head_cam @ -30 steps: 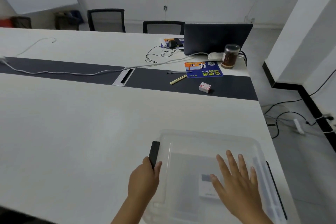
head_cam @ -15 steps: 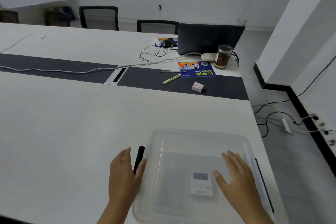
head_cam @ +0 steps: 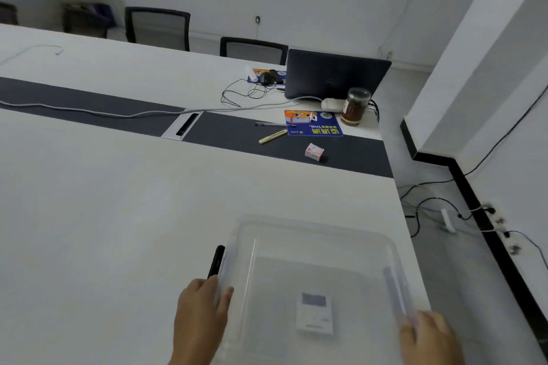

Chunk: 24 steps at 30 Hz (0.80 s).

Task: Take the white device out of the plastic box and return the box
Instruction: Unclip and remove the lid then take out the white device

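A clear plastic box (head_cam: 314,234) with its lid on sits on the white table near the front right corner. Inside it lies the white device (head_cam: 314,315), flat, with a small grey screen at its top. My left hand (head_cam: 201,317) grips the box's left edge beside a black latch (head_cam: 216,261), thumb on the lid. My right hand (head_cam: 430,341) holds the box's right edge, fingers curled over the rim.
Beyond a dark strip across the table lie a small red-and-white packet (head_cam: 314,152), a yellow pen (head_cam: 272,136), a blue booklet (head_cam: 312,127), a brown jar (head_cam: 354,106) and a dark laptop (head_cam: 335,77). The table's right edge (head_cam: 406,234) drops to a floor with cables.
My right hand slid off the lid top to the box's right edge, uncovering the device. My left hand stays at the left edge by the latch. The view has tilted.
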{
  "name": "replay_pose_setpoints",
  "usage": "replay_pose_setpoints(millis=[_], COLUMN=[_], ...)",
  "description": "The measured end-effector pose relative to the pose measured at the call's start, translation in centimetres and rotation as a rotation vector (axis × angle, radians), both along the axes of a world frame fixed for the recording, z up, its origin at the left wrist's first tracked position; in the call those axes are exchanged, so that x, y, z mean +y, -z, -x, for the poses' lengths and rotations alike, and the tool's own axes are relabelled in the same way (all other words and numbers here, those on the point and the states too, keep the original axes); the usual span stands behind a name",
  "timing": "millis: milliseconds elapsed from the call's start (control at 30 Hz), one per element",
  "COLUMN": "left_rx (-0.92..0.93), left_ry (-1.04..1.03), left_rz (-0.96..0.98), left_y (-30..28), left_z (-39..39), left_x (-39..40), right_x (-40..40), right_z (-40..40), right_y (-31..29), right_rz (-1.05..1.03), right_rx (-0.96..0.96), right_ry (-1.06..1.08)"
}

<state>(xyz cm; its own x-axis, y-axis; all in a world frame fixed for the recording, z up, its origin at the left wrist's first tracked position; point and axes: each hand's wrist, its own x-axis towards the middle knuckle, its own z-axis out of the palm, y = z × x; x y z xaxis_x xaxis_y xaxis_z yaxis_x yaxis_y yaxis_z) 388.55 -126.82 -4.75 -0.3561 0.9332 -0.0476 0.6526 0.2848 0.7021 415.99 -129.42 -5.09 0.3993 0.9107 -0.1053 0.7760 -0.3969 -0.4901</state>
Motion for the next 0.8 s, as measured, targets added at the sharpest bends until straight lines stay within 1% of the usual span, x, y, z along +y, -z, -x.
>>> replay_pose_setpoints(millis=[133,200,267,333,433,500,567,667,733,800], left_rx=[-0.082,-0.091,-0.068,-0.036,0.041,0.04,0.008,-0.02,-0.052,-0.053], left_ry=[-0.1,-0.158,-0.229,-0.339,-0.502,-0.62,-0.736,-0.789,-0.818,-0.819], left_rz=[-0.065,-0.071,-0.033,0.008,0.071,0.108,0.168,0.295,0.37,0.403], left_y=[-1.0,-1.7,-1.8,-1.2,0.2,1.3,2.7,5.0,6.5,7.5], left_z=[1.5,3.4,5.6,8.5,12.2,13.8,15.6,16.7,17.8,18.4], left_x=[-0.4,-0.6,-0.9,-1.7,-3.4,-4.3,-5.1,-5.2,-4.9,-4.6], right_x=[1.4,2.9,4.8,7.2,10.5,12.3,13.5,14.1,14.6,15.0], right_z=[1.7,3.3,5.9,9.6,16.3,20.7,25.5,30.2,33.1,34.5], right_y=[-3.4,-4.9,-6.0,-6.4,-5.8,-5.0,-3.6,-0.7,1.6,3.6], right_rz=[-0.197,-0.264,-0.301,-0.299,-0.282,-0.266,-0.173,0.059,0.174,0.273], right_rx=[-0.047,-0.08,-0.07,-0.032,0.0,0.029,-0.032,-0.214,-0.318,-0.349], right_ry=[0.061,-0.004,-0.12,-0.299,-0.565,-0.692,-0.816,-0.963,-1.013,-1.013])
